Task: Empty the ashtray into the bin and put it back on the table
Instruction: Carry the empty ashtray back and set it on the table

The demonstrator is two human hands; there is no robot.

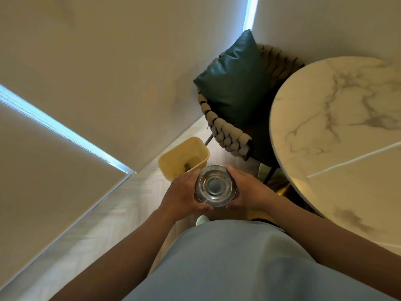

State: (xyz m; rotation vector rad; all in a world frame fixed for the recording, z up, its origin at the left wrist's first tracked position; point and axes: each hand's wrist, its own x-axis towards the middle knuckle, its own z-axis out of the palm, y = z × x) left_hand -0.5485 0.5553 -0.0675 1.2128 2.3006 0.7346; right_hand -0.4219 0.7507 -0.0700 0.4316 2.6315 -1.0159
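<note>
A round shiny metal ashtray (214, 186) is held upright between both hands, its bowl facing up and looking bare inside. My left hand (184, 193) grips its left side and my right hand (244, 190) grips its right side. Just beyond it on the floor stands a yellow rectangular bin (173, 158) with a small dark clump of debris at its bottom. The ashtray hangs over the floor at the bin's near right corner. A round white marble table (338, 135) fills the right side.
A woven chair (230, 135) with a dark green cushion (236, 83) stands between the bin and the table, against the wall. Pale blinds cover the walls on the left. Light wood floor runs underfoot. My pale blue clothing fills the bottom.
</note>
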